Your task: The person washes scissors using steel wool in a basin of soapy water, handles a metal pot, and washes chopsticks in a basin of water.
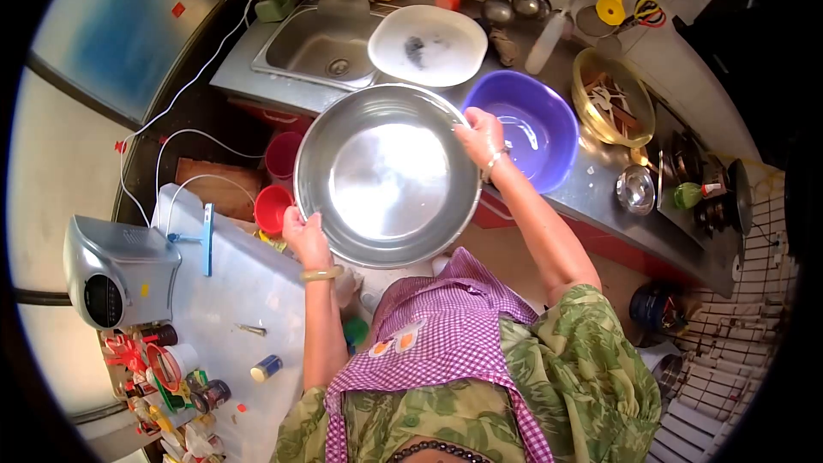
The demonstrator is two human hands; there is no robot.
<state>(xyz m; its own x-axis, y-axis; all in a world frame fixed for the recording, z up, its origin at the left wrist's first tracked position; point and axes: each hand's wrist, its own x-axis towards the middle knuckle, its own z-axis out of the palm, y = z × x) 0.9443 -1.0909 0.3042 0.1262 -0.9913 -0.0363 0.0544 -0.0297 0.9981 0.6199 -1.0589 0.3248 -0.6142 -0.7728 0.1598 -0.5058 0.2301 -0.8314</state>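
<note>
A large round stainless steel basin [390,176] is held up in front of my body, its shiny inside facing me. My left hand [307,238] grips its rim at the lower left, fingers hidden behind the metal. At the upper right, my right hand [481,137] is closed on the rim too. Just beyond the right hand stands a purple plastic basin [553,141] on the counter. Behind the steel basin, a white basin [429,77] with whitish contents and a dark patch rests beside the sink [296,39].
Ladles [531,5] hang on the back wall. A yellow basin [639,124] of utensils and a small metal bowl [635,189] sit on the right counter. On the left table are a silver appliance [129,270], a blue squeegee [207,240] and a small jar [267,368]. Red buckets [273,210] stand below.
</note>
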